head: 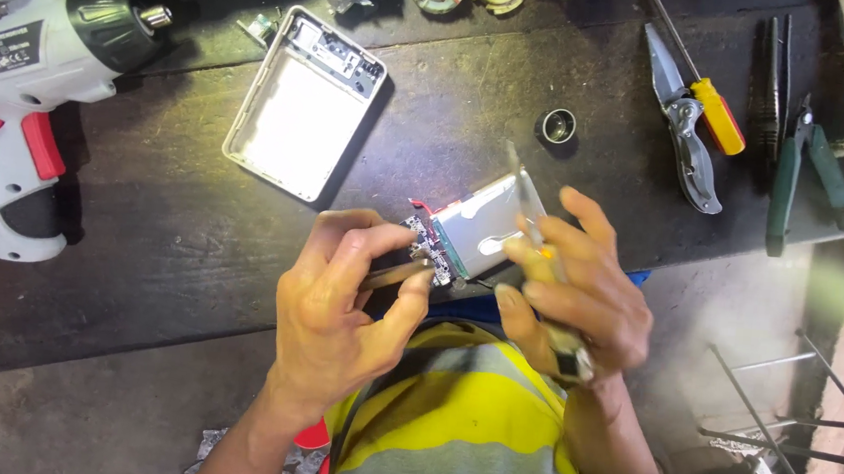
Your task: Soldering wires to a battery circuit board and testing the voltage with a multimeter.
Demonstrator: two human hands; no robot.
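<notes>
Yellow-and-grey striped cloth fills the bottom edge, and just above it both hands meet over the dark surface (140,245). The left hand (341,306) has its fingers (382,239) clamped on the circuit-board end of a silver battery pack (478,226), thumb and forefinger pinching it from either side. The right hand (578,299) has its fingers closed round a thin-bladed tool (525,200), whose blade crosses the pack's far edge; whether the tip is under the metal or only resting on it is hard to tell. Beyond the hands lies an open white casing (302,107), empty side up. A small round metal cap (557,125) sits near it. At far left rests a white cordless drill (21,105); at far right, a yellow-handled screwdriver (713,109) and green-handled pliers (808,172).
</notes>
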